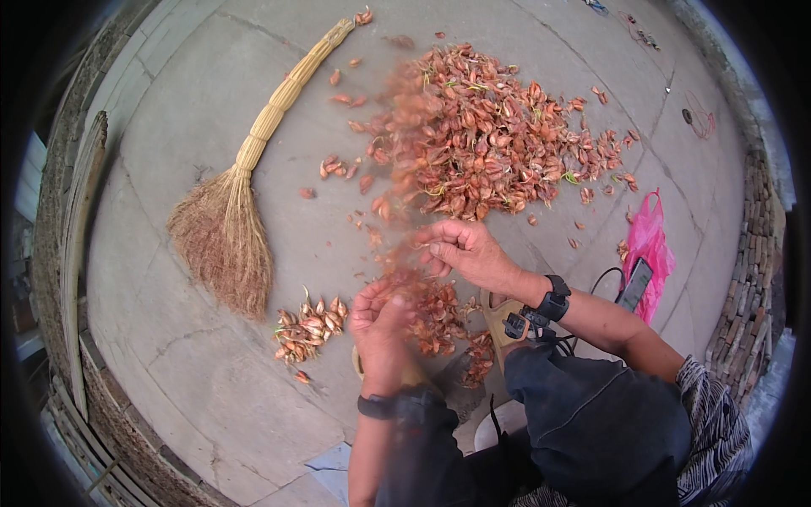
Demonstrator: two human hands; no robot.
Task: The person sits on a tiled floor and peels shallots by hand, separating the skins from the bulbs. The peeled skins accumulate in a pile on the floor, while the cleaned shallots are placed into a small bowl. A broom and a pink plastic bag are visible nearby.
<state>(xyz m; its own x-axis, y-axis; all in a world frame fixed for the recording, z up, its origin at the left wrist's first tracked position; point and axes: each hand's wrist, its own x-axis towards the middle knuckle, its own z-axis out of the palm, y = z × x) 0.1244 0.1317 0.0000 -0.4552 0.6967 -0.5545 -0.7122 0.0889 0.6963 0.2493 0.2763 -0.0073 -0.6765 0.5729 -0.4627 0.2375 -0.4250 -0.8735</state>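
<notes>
My left hand [379, 333] is low in the middle, its fingers curled over a small heap of loose reddish skins [437, 323]. A blurred smear across the view covers its fingertips, so whatever they hold is unclear. Just above and to the right is my right hand [469, 253], thumb and fingers brought close together; the same blur hides what may be between them. Beyond it spreads a large pile of red-skinned shallots [494, 139], a few with green sprouts. Left of my left hand sits a smaller group of shallots [312, 329] with smoother, shinier skins.
A straw broom [244, 171] lies on the concrete floor [190, 374] at the left. Near my right forearm are a pink plastic bag [652, 253] and a phone [635, 283] with a cable. Stacked bricks [741, 272] line the right side; a wooden plank [79, 253] borders the left.
</notes>
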